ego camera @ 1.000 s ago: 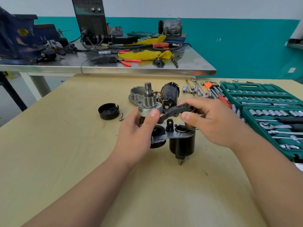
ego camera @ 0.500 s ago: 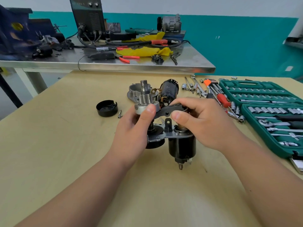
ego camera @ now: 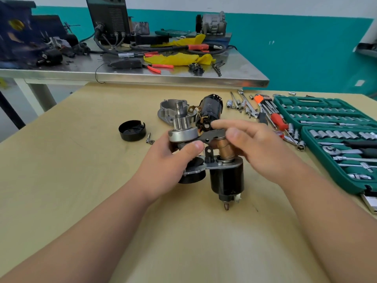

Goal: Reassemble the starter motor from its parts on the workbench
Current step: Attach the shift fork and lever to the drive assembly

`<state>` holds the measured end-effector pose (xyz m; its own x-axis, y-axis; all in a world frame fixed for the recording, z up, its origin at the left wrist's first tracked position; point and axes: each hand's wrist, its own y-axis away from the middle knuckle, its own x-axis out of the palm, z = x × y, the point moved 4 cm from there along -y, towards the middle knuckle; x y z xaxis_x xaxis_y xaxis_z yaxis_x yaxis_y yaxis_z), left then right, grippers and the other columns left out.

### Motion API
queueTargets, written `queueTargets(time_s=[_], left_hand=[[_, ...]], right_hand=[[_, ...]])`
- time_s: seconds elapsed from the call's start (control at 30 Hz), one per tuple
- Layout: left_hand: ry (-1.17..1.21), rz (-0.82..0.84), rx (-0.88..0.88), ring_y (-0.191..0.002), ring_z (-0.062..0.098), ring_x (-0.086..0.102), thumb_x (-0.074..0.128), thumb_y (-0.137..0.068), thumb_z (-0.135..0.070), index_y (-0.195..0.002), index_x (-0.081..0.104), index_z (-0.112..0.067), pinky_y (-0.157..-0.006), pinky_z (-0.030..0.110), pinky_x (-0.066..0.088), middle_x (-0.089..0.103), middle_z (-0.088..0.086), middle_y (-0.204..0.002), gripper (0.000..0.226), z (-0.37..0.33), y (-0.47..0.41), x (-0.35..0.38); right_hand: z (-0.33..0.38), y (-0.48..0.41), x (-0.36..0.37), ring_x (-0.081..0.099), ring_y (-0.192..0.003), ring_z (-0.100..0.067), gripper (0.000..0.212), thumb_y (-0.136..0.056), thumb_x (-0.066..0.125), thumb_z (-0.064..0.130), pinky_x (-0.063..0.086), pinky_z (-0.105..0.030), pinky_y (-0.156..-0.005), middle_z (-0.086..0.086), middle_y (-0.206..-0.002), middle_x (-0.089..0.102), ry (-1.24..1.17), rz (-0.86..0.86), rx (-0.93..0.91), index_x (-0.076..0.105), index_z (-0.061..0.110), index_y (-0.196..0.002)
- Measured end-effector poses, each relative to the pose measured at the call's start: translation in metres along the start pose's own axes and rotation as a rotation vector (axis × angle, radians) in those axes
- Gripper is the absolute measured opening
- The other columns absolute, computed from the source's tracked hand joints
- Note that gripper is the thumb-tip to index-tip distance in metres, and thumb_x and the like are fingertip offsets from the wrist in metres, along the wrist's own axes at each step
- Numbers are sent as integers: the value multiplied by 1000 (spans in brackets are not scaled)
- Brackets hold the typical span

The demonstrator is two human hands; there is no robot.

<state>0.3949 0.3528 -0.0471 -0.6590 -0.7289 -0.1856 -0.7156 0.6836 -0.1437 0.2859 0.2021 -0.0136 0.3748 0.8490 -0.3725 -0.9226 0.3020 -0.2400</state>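
My left hand [ego camera: 169,160] grips the silver pinion drive [ego camera: 182,133] with its splined shaft pointing up. A dark shift fork [ego camera: 210,136] runs from the drive to the copper plunger [ego camera: 224,149]. My right hand [ego camera: 263,152] pinches the fork's right end between index finger and thumb. The plunger sits in the black solenoid [ego camera: 226,180], which hangs from a grey bracket plate [ego camera: 216,165] just above the bench. Behind lie the black motor body [ego camera: 211,108] and the grey nose housing [ego camera: 169,111].
A black end cap [ego camera: 132,130] and a small screw [ego camera: 149,138] lie to the left. Loose sockets and wrenches [ego camera: 244,107], hex keys [ego camera: 269,111] and an open green socket set [ego camera: 326,127] fill the right. A cluttered steel table [ego camera: 163,76] stands behind the bench.
My right thumb has lifted away from the fork's middle, uncovering the copper plunger. The assembly has tilted a little in my left hand.
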Motion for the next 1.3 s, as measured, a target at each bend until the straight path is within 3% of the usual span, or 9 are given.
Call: queueTargets(time_s=[0.17, 0.3, 0.43, 0.57, 0.8, 0.93, 1.07, 1.17, 1.3], left_hand=[[17, 2, -20, -72, -7, 66, 64, -92, -35, -98, 60, -31, -56, 8, 46, 68, -25, -75, 8, 5, 0, 0], [-21, 16, 28, -72, -8, 64, 62, -78, -47, -96, 60, -33, -58, 6, 43, 67, -25, -76, 23, -3, 2, 2], [10, -6, 22, -72, -5, 65, 63, -70, -50, -93, 61, -34, -57, 8, 44, 68, -21, -78, 29, -4, 3, 1], [9, -12, 42, -85, 3, 69, 62, -60, -65, -103, 62, -34, -66, 14, 49, 72, -13, -93, 53, -5, 5, -2], [57, 14, 47, -85, 3, 69, 66, -70, -53, -102, 64, -33, -65, 13, 50, 72, -12, -93, 38, -4, 4, -5], [67, 15, 47, -84, 2, 69, 67, -67, -52, -104, 65, -27, -64, 12, 49, 72, -10, -93, 44, -3, 2, -10], [62, 33, 43, -77, 2, 68, 68, -69, -44, -101, 65, -16, -62, 14, 51, 73, -7, -87, 43, -3, -4, -13], [59, 46, 69, -79, 5, 69, 64, -64, -51, -101, 66, -13, -63, 16, 52, 73, -3, -87, 53, -4, -4, -12], [64, -49, 58, -88, 1, 68, 49, -70, -65, -103, 67, -27, -72, 18, 52, 73, -12, -94, 54, -1, -3, -10]], right_hand=[[-3, 5, -18, 69, -95, -6, 26, -93, 57, 26, 56, -24, -80, 14, -99, 74, 117, 196, 70, 73, 46, -99], [-7, 5, -19, 71, -88, -9, 28, -92, 61, 8, 52, -14, -73, 3, -94, 76, -23, 223, 98, 78, 30, -90], [-18, 2, -10, 71, -93, -21, 21, -82, 63, 20, 56, -29, -77, -6, -99, 75, -198, 253, 153, 79, 27, -95], [-21, 0, -3, 70, -95, -19, 19, -80, 70, 29, 55, -29, -78, -4, -100, 75, -264, 284, 140, 78, 27, -98], [-18, 1, -1, 68, -101, -32, 63, -58, 84, 59, 58, -40, -84, -16, -107, 71, -197, 253, 122, 72, 16, -102], [-13, 5, 4, 70, -93, -16, 27, -75, 76, 42, 56, -35, -80, 2, -100, 74, -36, 194, 74, 72, 34, -100], [3, 18, 24, 49, -121, 3, 71, -72, 61, 58, 46, -30, -96, 33, -139, 39, 234, 82, -137, 26, 62, -133], [8, 17, 40, 39, -127, 4, 85, -74, 60, 55, 47, -27, -96, 29, -147, 21, 409, 69, -280, 18, 42, -147], [12, 13, 44, 50, -112, -5, 59, -81, 55, 38, 44, -19, -93, 4, -128, 48, 392, -118, -415, 46, 13, -134]])
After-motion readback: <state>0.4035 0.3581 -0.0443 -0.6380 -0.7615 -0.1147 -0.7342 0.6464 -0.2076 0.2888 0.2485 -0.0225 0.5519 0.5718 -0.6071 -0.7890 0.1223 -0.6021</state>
